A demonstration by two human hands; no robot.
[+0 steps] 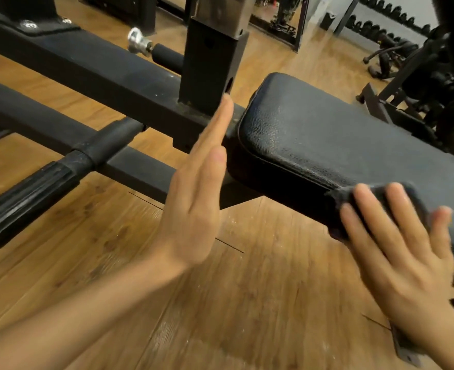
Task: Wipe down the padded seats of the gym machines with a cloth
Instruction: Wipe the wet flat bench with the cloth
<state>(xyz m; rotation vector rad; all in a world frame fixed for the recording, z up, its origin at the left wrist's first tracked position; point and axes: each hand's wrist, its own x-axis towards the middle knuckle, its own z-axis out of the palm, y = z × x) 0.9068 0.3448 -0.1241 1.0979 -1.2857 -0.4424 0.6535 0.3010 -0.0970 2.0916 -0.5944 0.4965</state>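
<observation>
While the left hand (193,209) hovers flat, the right hand (396,236) presses cloth (380,194) over the seat (340,134) edge.

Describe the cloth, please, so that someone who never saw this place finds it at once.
Find the long black padded seat that runs to the right. On its near edge the right hand presses a small dark cloth flat with spread fingers. Its fuzzy, matte surface differs from the shiny grained padding; the left hand holds nothing.
</observation>
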